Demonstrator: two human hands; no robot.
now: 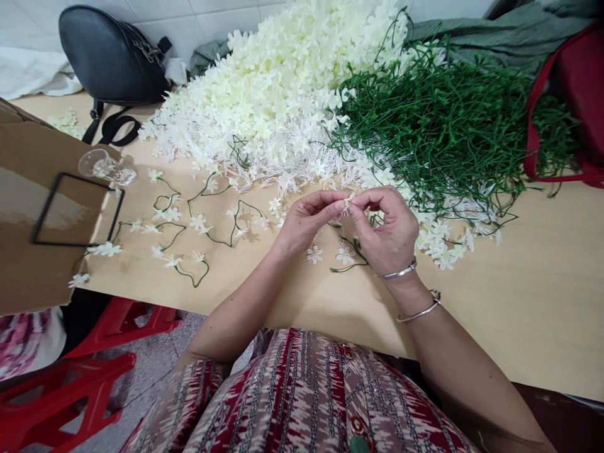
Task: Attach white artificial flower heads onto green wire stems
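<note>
Just in front of the flower heap (278, 94) on the worktop (542, 264), the left hand (306, 221) and right hand (392, 231) meet, fingers of both pinched narrow on one small white flower (348, 204). Nearer the person than the heap, two loose blossoms (314, 254) lie below the hands. Green stems (457, 119) sit right of the heap; stemmed flowers (199, 223) lie to its front left, a black bag (106, 60) left of it.
</note>
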